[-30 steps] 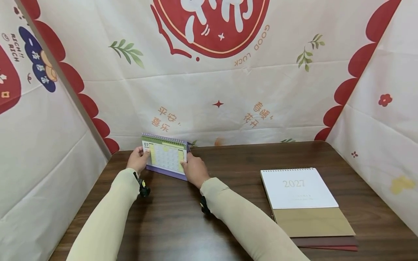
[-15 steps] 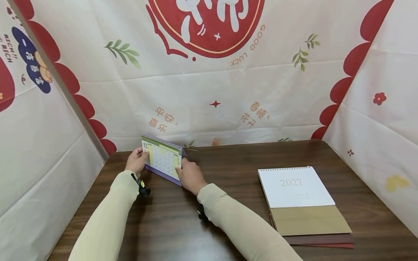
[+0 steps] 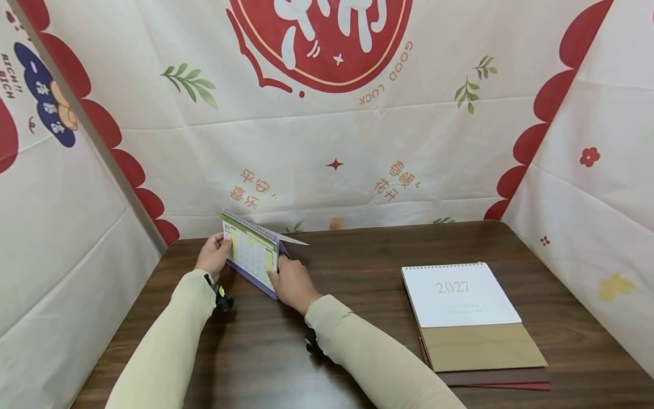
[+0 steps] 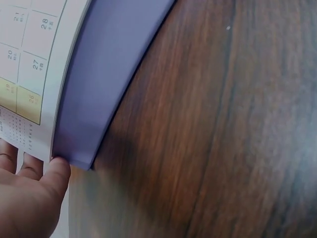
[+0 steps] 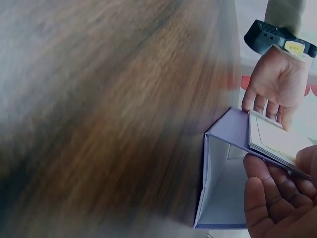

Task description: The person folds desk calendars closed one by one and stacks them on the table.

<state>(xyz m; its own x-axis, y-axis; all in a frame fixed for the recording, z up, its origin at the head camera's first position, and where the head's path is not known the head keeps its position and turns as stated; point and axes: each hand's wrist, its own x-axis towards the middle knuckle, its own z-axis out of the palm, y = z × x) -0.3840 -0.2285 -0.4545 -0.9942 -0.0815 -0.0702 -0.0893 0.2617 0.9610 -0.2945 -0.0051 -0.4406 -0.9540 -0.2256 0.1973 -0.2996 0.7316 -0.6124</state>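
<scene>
A purple desk calendar (image 3: 249, 255), open at a page marked 07, stands like a tent at the back left of the table. My left hand (image 3: 211, 255) holds its left edge, thumb on the front page and fingers at the side. At the opposite edge my right hand (image 3: 295, 281) pinches the pages and front board, thumb in front and fingers behind. The right wrist view shows the hollow purple stand (image 5: 225, 188) below the right hand. A loose white page (image 3: 293, 238) juts out behind the calendar's top.
At the right of the brown wooden table (image 3: 352, 318) lies a white 2027 calendar (image 3: 455, 295) with a gold base, on top of dark red ones (image 3: 495, 376). A printed cloth wall (image 3: 306, 136) closes off the back, with cloth on both sides too.
My right hand has drawn the calendar's right end toward me, so it stands more angled. A page has come into view behind its top. My left hand keeps its hold at the left edge.
</scene>
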